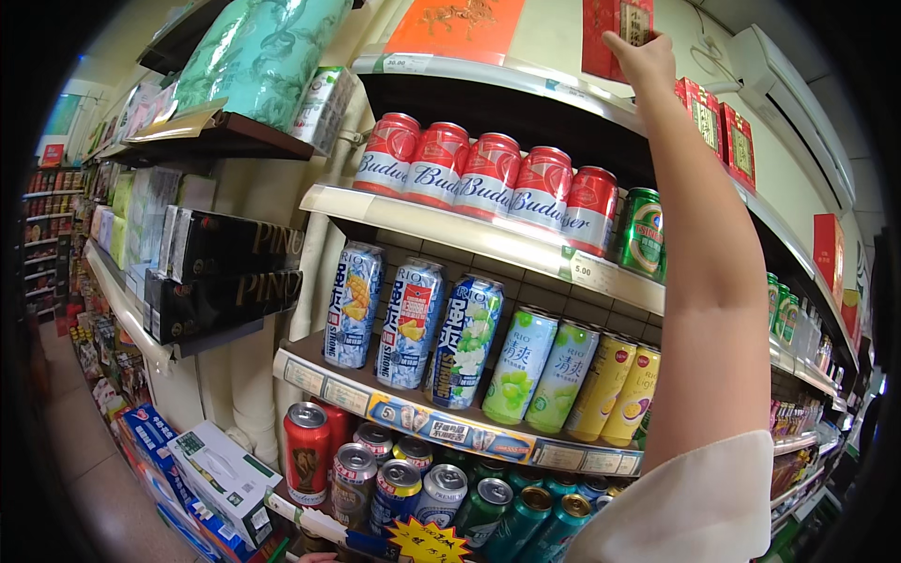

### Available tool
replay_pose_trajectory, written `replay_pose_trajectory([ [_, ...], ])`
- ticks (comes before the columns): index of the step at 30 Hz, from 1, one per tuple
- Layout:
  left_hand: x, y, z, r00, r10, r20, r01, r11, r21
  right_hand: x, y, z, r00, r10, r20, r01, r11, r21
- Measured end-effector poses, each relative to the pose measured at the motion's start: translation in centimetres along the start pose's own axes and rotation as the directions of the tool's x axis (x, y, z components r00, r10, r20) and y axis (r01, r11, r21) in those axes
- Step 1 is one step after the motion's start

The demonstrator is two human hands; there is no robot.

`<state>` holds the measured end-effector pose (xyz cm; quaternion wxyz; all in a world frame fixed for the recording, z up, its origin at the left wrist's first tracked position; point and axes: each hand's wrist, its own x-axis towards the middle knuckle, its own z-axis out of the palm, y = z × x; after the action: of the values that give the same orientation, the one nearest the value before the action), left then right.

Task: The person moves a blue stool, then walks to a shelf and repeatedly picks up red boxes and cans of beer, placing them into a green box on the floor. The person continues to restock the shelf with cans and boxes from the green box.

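Note:
My right hand [644,60] is raised to the top shelf and grips a red box [611,28] with gold markings, thumb on its front. Similar red boxes [704,119] stand on that shelf to the right, and an orange box [457,28] with a gold horse stands to the left. Below, red and white Budweiser cans [489,172] stand in a row, with a green Tsingtao can [640,229] beside them. Only a sliver of my left hand [320,557] shows at the bottom edge, near the lowest cans; what it does is hidden.
RIO cans [464,341] line the shelf below the beer. Mixed cans [401,485] fill the lower shelf. Black boxes [225,281] jut out at the left, under a large green package [253,63]. Cartons [222,478] are stacked low at the left. An air conditioner [795,112] hangs at the upper right.

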<state>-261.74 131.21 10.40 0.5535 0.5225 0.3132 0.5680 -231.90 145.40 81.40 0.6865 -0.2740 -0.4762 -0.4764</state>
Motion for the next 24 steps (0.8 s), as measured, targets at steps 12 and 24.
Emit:
replay_pose_trajectory([
  [12,5.2,10.2,5.5,0.877,0.035,0.479,-0.08,0.994,0.075,-15.5,-3.5,-19.1,0.859,0.027,0.511,-0.414,0.624,0.663],
  [24,7.5,5.7,19.9,0.437,0.184,0.88,-0.144,0.98,-0.134,-41.3,-8.6,-42.4,0.377,0.673,0.637,-0.847,0.528,-0.057],
])
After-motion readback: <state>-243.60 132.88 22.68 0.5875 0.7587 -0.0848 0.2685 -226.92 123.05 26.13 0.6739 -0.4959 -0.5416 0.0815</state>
